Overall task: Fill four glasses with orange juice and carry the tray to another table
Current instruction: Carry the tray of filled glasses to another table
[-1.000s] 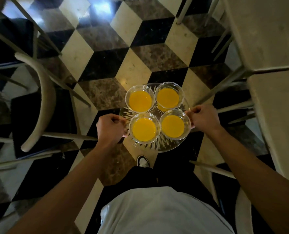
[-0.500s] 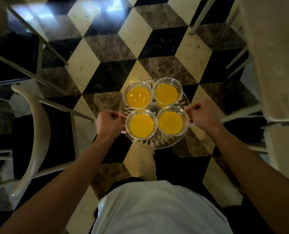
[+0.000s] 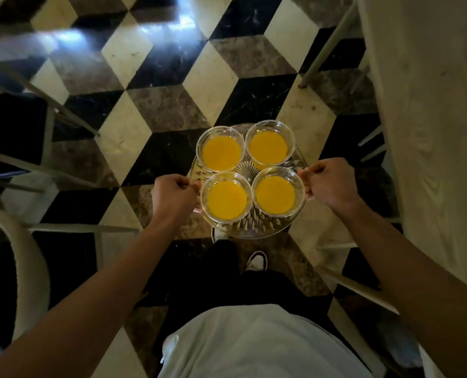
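A round cut-glass tray (image 3: 256, 227) hangs level in the air in front of my body. On it stand several clear glasses of orange juice in a tight square: far left (image 3: 220, 153), far right (image 3: 268, 145), near left (image 3: 226, 200), near right (image 3: 275, 195). My left hand (image 3: 173, 196) is closed on the tray's left rim. At the right rim, my right hand (image 3: 329, 184) grips the tray the same way. Below the tray I see my dark trousers and a white shoe (image 3: 257, 261).
A pale table (image 3: 428, 110) runs along the right side, with thin chair legs (image 3: 330, 42) under it. On the left stand a curved white chair back (image 3: 27, 266) and pale rails (image 3: 71, 227). Black, cream and brown cube-pattern floor tiles (image 3: 158, 110) stretch ahead.
The floor pattern has slid toward me as I walk forward with the tray. The left chair has dropped lower in view, the right table fills more of the frame. Both grips unchanged.
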